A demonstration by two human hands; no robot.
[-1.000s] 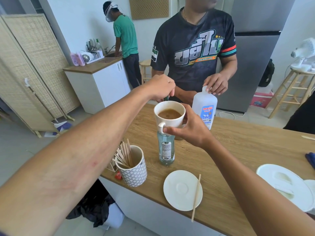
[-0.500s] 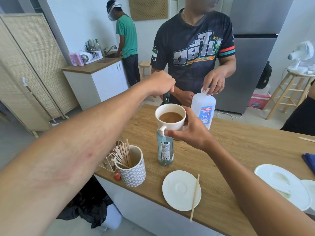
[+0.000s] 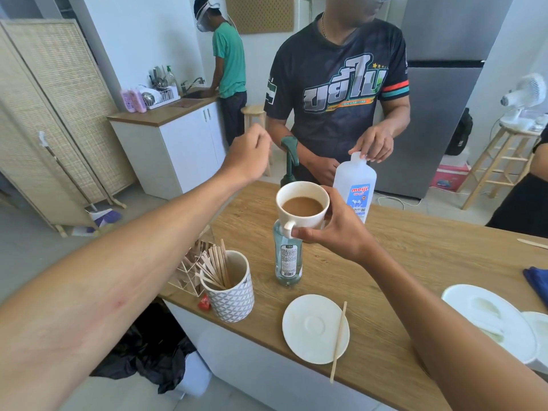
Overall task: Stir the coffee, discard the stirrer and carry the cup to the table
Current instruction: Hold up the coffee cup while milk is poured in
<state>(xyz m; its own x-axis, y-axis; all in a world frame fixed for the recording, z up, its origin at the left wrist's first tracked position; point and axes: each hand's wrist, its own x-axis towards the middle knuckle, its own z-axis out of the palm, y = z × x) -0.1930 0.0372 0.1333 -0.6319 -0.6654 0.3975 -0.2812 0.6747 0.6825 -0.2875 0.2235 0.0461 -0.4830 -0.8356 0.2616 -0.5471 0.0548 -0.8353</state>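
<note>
We hold the cup [image 3: 302, 206] aloft in our right hand [image 3: 338, 232], fingers wrapped round its wall beside the handle, clear of the counter [image 3: 415, 262], probably for carrying. Our left hand [image 3: 247, 157] hangs fisted past the counter's left edge; contents, cannot tell. A stirrer [image 3: 338, 342] rests across the saucer [image 3: 314, 329] at the near edge.

"meiji" on the white milk bottle [image 3: 355, 185] label
</note>
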